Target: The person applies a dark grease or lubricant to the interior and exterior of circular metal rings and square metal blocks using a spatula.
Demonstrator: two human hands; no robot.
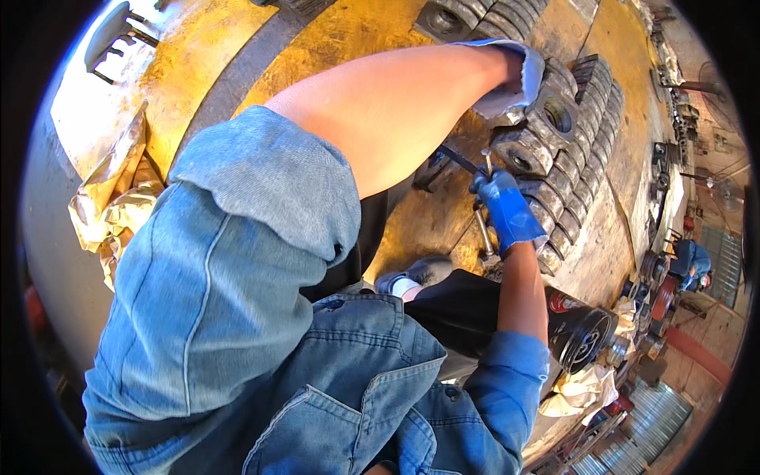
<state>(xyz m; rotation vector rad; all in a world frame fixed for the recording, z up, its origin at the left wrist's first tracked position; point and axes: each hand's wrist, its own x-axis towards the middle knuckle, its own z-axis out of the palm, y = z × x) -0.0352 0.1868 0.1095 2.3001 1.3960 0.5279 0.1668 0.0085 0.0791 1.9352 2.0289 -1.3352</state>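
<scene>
My right hand, in a blue glove, is closed round a dark, flat bar that sticks out to the left. A small metal pin with a wide head stands up beside its fingers. My left arm reaches across to the far right and ends in a pale blue glove; the fingers of that left hand are hidden behind the cuff. The left glove is next to a thick steel block with a round hole. Another holed block lies close above my right hand.
Rows of similar steel pieces stand on the yellow-brown worn surface, with more holed blocks farther off. A metal rod lies left of my right wrist. Crumpled brown paper is at left, a black cylindrical container at right.
</scene>
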